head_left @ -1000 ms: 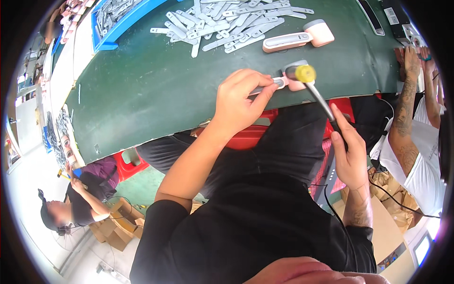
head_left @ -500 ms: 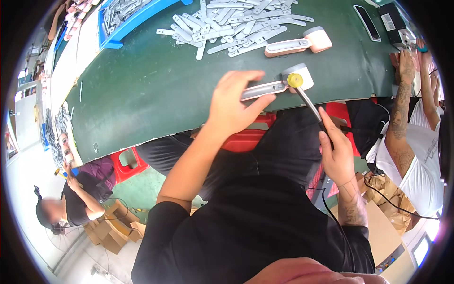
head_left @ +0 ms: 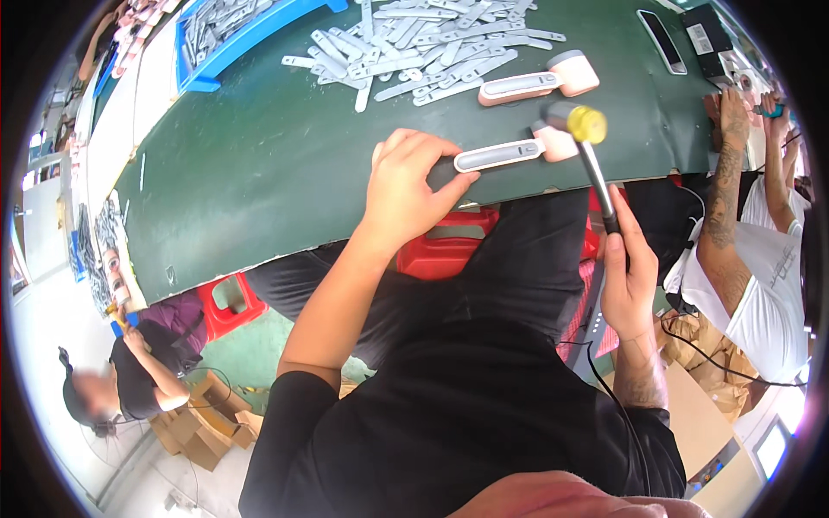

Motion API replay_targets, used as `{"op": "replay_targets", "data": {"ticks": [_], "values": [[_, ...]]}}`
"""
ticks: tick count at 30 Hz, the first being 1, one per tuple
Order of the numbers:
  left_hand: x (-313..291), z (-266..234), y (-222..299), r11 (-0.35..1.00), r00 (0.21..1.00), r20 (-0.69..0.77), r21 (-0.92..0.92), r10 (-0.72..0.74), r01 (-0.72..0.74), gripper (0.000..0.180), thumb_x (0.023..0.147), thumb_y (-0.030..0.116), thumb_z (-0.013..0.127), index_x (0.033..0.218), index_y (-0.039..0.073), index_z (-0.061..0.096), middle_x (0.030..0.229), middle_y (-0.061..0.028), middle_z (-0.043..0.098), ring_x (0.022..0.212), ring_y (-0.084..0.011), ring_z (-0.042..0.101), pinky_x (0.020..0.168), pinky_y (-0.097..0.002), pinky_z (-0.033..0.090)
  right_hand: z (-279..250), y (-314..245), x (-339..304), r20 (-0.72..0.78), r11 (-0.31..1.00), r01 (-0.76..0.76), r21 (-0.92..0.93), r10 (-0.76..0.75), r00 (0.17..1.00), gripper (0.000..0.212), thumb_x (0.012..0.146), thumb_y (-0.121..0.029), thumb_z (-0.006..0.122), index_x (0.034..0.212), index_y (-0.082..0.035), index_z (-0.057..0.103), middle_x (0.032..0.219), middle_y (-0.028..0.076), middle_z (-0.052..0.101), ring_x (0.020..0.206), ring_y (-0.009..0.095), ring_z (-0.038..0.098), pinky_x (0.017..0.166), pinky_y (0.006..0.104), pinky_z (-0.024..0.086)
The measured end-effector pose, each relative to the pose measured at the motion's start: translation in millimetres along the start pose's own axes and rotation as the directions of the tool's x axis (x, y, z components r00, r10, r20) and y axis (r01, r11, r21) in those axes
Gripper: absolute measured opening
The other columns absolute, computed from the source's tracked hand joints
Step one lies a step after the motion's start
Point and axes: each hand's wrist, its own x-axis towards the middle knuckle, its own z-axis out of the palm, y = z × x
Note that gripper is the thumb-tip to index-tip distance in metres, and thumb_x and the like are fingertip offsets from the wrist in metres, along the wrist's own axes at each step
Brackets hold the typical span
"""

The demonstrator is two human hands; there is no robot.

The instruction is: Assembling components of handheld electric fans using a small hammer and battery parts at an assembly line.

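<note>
Mallet, yellow-faced and metal-shafted, is gripped by the curled right hand. On the green tabletop, the pink-and-grey, long-handled device is bracketed by the left hand, fingers parted (firm hold: cannot tell).

The mallet, blurred at its head, partly hides the pink device just left of it, the right hand covers the mallet's grip, and the top edge cuts the blue tray farther left.
</note>
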Motion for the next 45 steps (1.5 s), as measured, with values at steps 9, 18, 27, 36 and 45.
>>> {"op": "replay_targets", "data": {"ticks": [9,18,27,36,45], "values": [[59,39,30,0.993,0.997,-0.058,0.107,0.057,-0.050,0.124,0.064,0.041,0.103,0.168,0.015,0.041,0.149,-0.0132,0.056,0.143,-0.0365,0.047,0.117,-0.0550,0.037,16,39,-1,-0.231,0.940,-0.068,0.333,0.152,0.961,0.051,0.113,-0.011,0.056,0.163,-0.004,0.051,0.104,-0.004,0.060,0.080,0.004,0.049,0.075,0.0221,0.045],[92,57,24,0.981,0.988,0.028,0.117,0.152,-0.154,0.100,0.073,0.036,0.098,0.160,0.018,0.051,0.130,-0.0118,0.072,0.124,-0.0330,0.066,0.107,-0.0510,0.043,31,48,72,-0.354,0.965,-0.097,0.245,0.182,0.918,0.059,0.091,-0.022,0.090,0.140,0.001,0.069,0.079,-0.009,0.051,0.068,0.002,0.040,0.061,0.0205,0.037],[75,56,17,0.983,0.979,-0.106,0.078,0.173,-0.165,0.071,0.072,0.028,0.099,0.132,0.012,0.065,0.111,-0.0107,0.079,0.102,-0.0310,0.076,0.093,-0.0457,0.052,52,27,101,-0.381,0.992,-0.127,-0.018,0.110,0.918,0.048,0.086,-0.043,0.093,0.099,-0.002,0.074,0.067,0.003,0.063,0.058,0.012,0.054,0.056,0.0318,0.046],[57,24,29,0.994,0.994,-0.044,0.064,0.096,-0.093,0.105,0.071,0.031,0.098,0.162,0.014,0.049,0.125,-0.0100,0.072,0.118,-0.0316,0.068,0.105,-0.0518,0.044,59,48,75,-0.369,0.978,-0.047,0.203,0.121,0.922,0.047,0.091,-0.027,0.091,0.121,-0.006,0.062,0.070,0.000,0.065,0.062,0.006,0.053,0.057,0.0273,0.044],[52,10,-8,0.999,1.000,0.007,-0.048,0.023,-0.023,0.087,0.078,0.015,0.096,0.156,0.011,0.058,0.125,-0.0109,0.076,0.112,-0.0303,0.068,0.100,-0.0432,0.051,55,79,54,-0.468,0.989,-0.002,0.148,0.072,0.881,0.022,0.096,-0.022,0.084,0.104,-0.006,0.070,0.063,0.000,0.060,0.055,0.008,0.053,0.055,0.0298,0.044]]}}
